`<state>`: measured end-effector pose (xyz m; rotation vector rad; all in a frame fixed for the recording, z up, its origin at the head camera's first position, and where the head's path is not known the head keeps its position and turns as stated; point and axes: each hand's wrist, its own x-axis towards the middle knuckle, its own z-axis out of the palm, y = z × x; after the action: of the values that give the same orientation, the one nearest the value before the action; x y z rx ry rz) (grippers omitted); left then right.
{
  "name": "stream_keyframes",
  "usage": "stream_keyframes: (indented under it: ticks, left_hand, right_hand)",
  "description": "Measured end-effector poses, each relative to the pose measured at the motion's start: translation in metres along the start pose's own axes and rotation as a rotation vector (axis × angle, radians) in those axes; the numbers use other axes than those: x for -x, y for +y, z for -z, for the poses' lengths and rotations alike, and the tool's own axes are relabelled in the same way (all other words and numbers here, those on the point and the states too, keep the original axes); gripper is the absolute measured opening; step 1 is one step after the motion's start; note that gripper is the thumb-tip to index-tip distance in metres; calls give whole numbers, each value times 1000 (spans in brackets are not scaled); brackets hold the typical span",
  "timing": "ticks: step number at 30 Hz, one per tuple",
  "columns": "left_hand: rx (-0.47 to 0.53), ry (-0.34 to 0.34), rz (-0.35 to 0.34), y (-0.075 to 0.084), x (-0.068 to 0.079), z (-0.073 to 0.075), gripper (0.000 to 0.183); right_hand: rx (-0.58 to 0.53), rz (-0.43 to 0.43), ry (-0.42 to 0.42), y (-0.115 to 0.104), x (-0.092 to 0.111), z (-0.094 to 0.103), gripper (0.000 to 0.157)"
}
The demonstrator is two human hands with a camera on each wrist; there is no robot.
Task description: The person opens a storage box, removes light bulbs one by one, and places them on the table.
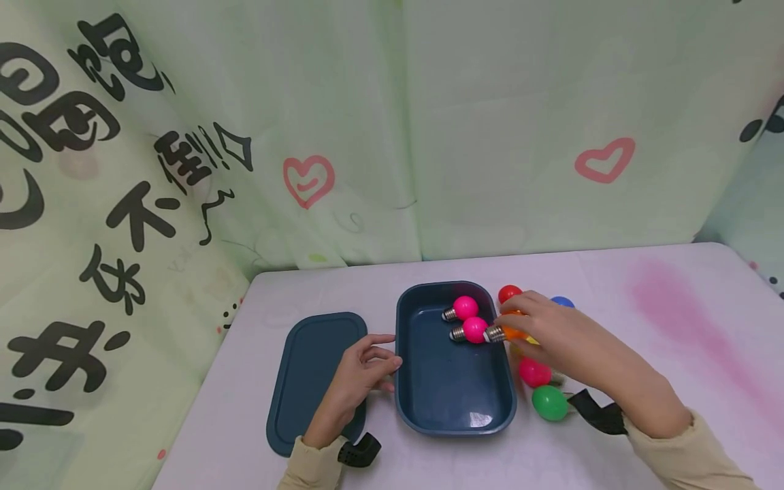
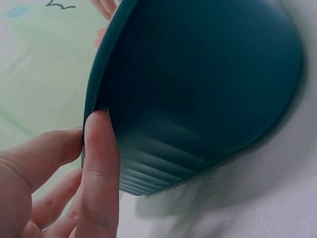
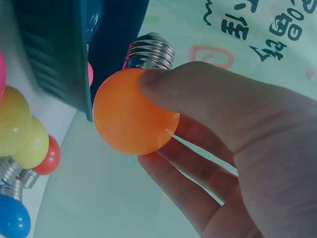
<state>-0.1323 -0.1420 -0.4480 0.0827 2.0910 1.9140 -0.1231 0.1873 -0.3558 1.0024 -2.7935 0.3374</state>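
An orange light bulb (image 3: 131, 116) with a silver screw base is pinched between the thumb and fingers of my right hand (image 1: 542, 327). That hand holds it over the right rim of a dark blue plastic box (image 1: 453, 401). Inside the box, two pink bulbs (image 1: 465, 307) lie near its right wall. My left hand (image 1: 367, 367) holds the box's left rim; the left wrist view shows the thumb (image 2: 100, 148) against the outer wall and another finger at the rim's edge.
Left of the box lies a matching flat lid (image 1: 306, 381), partly behind my left hand. Loose bulbs lie right of the box: a green one (image 1: 549, 403), a pink one (image 1: 534, 372), a blue one (image 3: 14, 216), a red one (image 3: 48, 156) and yellow ones (image 3: 32, 144). A printed curtain (image 1: 490, 136) hangs behind the table.
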Motion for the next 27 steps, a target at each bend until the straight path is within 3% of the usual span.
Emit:
stream_keyframes:
  ticks: [13, 27]
  left_hand:
    - [0, -3, -1, -2, -1, 0, 52]
    - [-3, -4, -4, -3, -2, 1, 51]
  right_hand:
    - [21, -135, -30, 22, 15, -1, 41]
    - [23, -199, -34, 48, 30, -14, 43]
